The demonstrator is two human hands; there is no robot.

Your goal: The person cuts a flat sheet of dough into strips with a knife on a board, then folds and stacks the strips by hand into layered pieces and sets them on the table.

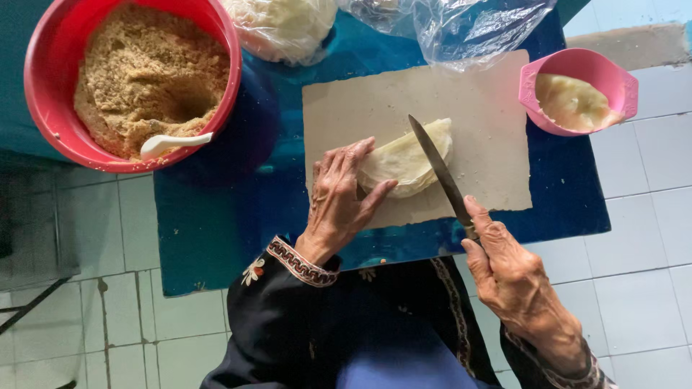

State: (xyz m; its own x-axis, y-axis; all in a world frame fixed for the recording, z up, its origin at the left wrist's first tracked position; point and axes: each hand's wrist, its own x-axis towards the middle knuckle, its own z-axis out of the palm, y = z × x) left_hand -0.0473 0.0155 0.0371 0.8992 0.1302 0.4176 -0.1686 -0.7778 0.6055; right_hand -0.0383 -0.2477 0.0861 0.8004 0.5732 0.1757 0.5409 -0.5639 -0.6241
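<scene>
A pale folded dough sheet (404, 160) lies on a beige board (490, 130) on the low blue table (216, 223). My left hand (339, 198) presses flat on the left end of the dough, fingers spread. In my right hand (512, 277) is a knife (438, 169), gripped by the handle; its dark blade lies diagonally across the dough's right part, tip pointing away from me.
A red bowl (43, 108) of brown crumbly filling with a white spoon (173, 142) stands at the back left. A small pink bowl (620, 86) of pale paste sits at the right. Clear plastic bags (468, 29) with more dough lie behind the board. White tiled floor surrounds the table.
</scene>
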